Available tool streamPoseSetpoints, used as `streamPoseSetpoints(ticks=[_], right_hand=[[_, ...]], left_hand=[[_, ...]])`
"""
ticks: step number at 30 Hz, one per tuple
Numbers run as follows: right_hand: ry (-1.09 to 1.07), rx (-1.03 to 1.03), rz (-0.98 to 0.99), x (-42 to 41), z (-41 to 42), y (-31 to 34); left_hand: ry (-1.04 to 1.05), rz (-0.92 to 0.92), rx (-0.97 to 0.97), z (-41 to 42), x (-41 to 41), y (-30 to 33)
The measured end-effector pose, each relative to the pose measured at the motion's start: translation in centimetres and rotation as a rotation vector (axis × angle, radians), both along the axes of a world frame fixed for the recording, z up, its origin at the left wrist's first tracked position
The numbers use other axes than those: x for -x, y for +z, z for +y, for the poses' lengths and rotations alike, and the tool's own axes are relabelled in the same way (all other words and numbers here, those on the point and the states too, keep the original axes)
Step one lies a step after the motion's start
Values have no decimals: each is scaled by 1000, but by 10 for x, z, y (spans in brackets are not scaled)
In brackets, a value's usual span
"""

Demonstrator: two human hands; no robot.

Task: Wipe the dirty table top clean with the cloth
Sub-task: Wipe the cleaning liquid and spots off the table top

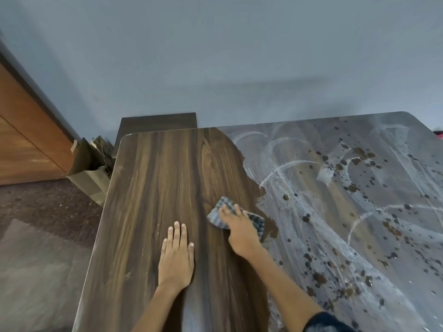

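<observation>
— Bench (153, 178): dark wood grain, bare and clean over the left part, smeared with white streaks (282, 168) and brown spatter (359, 159) over the right part.

— Boundary between the two?

— Ragged, running from the far edge down toward the near edge, just right of the cloth (221, 213).

— Cloth, where exactly?

— Flat on the bench near the middle, at the clean side of that boundary, its right end touching the smeared patch. Grey, checked, crumpled.

— Right hand (239, 232)?

— On top of the cloth, palm down, fingers (226, 208) slightly spread and pressing it onto the wood. Thumb side hidden; cannot tell whether anything curls under the fabric. Dark sleeve (328, 322) at the lower edge.

— Left hand (176, 262)?

— Flat on the clean wood, just left of the cloth and apart from it, fingers (177, 233) straight and close together, holding nothing.

— Beyond the bench?

— Blue-grey wall (215, 56) behind. Dark wooden piece (158, 121) against the wall past the far left corner. Paper bags (93, 164) on the floor (36, 236) beside the left edge. Orange-brown cabinet (26, 130) further left.
</observation>
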State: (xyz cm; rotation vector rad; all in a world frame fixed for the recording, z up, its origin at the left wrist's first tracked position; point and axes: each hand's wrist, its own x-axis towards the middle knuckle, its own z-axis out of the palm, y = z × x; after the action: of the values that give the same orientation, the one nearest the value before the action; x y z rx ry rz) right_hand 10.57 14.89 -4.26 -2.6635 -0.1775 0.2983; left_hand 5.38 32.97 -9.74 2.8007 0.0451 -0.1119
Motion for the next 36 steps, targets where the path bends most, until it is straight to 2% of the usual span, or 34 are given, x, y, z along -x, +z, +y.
streamPoseSetpoints(ticks=[5,7,10,13,15,18,21,22,23,27,31,33,36], right_hand=[[441,0,77,99,-11,-2],[389,-13,64,110,-37,1],[163,-28,9,79,-62,0],[31,-7,31,42,-48,-11],[29,-17,53,43,-30,-17],[281,-31,46,91,-15,-8],[619,-52,105,147,-39,0],[659,-61,120,157,-54,-6],[640,-62,115,160,-70,-6],[305,-32,73,117,-111,-9],[119,-29,30,92,-75,-3],[157,-54,67,116,-50,-2],[427,-44,152,177,-43,-2]], left_hand=[[-20,18,-22,-3,29,2],[-20,13,-18,-4,40,2],[-16,32,-18,-6,49,5],[-7,48,-35,-9,56,5],[0,48,-34,-11,60,7],[5,30,-35,-13,68,6],[15,17,-25,-15,75,6],[20,19,-18,-16,78,6],[28,22,-13,-17,80,6],[60,22,8,-21,88,9],[74,22,29,-25,99,12],[68,25,31,-26,108,12],[54,13,38,-24,117,10]])
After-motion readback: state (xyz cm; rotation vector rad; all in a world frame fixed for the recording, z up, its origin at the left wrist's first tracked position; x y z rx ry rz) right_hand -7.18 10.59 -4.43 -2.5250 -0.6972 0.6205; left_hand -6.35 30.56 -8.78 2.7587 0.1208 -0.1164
